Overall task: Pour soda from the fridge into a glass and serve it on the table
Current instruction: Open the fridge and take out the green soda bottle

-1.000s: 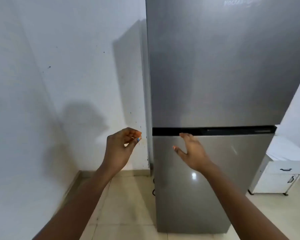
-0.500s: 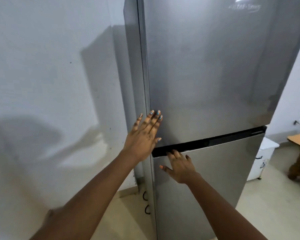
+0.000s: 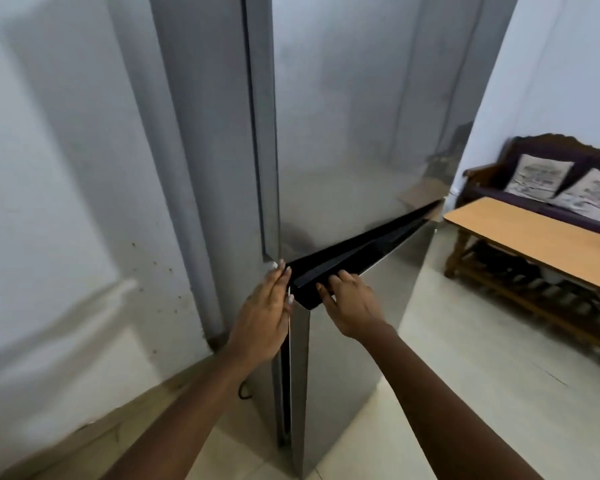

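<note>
A tall grey two-door fridge (image 3: 343, 133) fills the middle of the head view. Its lower door (image 3: 347, 358) stands slightly ajar, with a narrow dark gap along its left edge. My right hand (image 3: 354, 303) grips the black handle strip (image 3: 368, 251) at the top of the lower door, fingers hooked over it. My left hand (image 3: 264, 313) lies flat with straight fingers against the fridge's left front edge, beside the gap. No soda or glass shows; the inside of the fridge is hidden.
A white wall (image 3: 66, 202) stands close on the left. A low wooden table (image 3: 534, 237) is at the right, with a dark wooden sofa (image 3: 551, 157) and two cushions behind it. Tiled floor (image 3: 465, 393) lies between me and the table.
The lower door has swung out a little from the fridge body. My left hand dropped from the upper door to the fridge's left edge. The view turned right, showing table and sofa.
</note>
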